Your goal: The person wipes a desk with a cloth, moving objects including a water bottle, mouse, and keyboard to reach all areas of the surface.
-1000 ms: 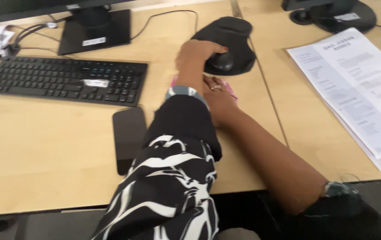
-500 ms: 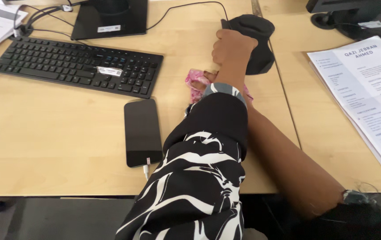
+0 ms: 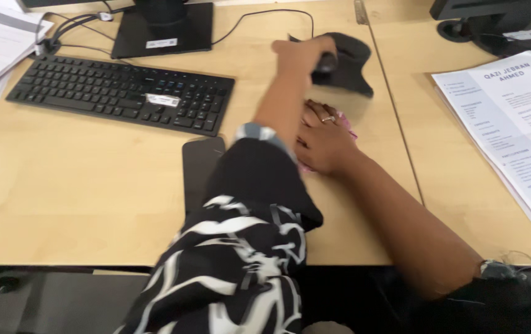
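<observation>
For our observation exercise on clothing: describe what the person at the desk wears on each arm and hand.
The left arm wears a loose black sleeve with bold white swirling patterns and a pale grey-blue cuff near the wrist. The right arm is bare to a dark sleeve pushed up near the elbow. The right hand wears a ring; the left hand shows none.

Your view takes in a pale wooden desk [image 3: 61,204] under even light; a seam [image 3: 395,124] running from twelve toward five o'clock joins it to a second desktop. At six o'clock, beyond the desk's front edge, lies dark floor [image 3: 43,297].
</observation>
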